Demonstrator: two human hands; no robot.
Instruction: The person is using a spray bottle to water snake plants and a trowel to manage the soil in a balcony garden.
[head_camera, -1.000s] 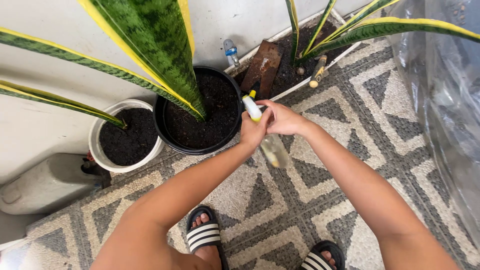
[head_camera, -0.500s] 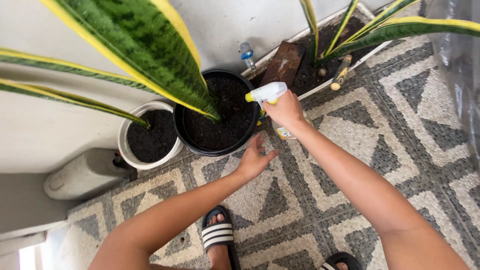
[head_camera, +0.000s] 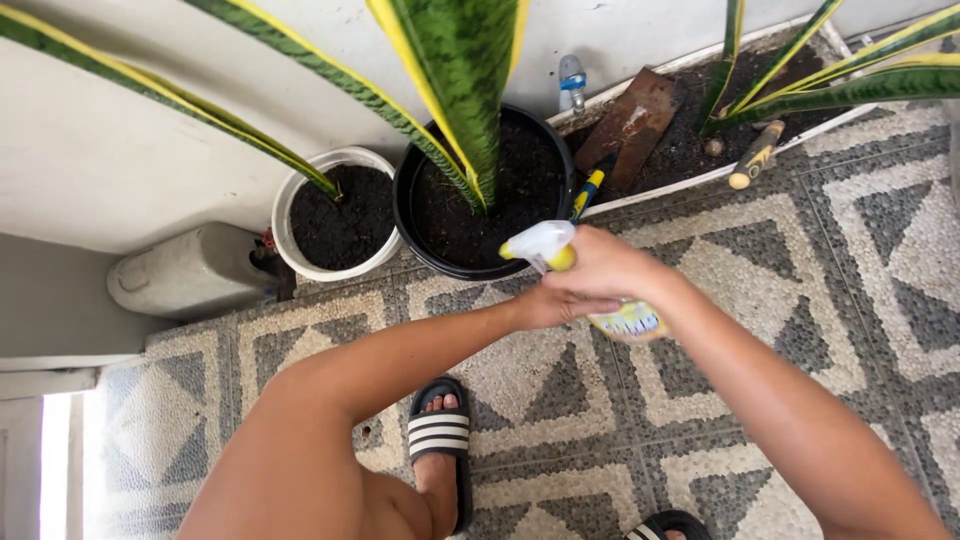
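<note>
While we are standing over the black pot (head_camera: 485, 200), we are gripping the spray bottle (head_camera: 590, 285) in our right hand (head_camera: 605, 270), its white nozzle aimed at the soil. Our left hand (head_camera: 550, 305) is pressing against the bottle from beneath; whether it is clasping it we cannot tell. We judge misting is underway, and squeezing the trigger calls for steady aim.

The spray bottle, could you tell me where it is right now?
Centre of the head view: the spray bottle is held in the right hand, just below the black pot.
</note>
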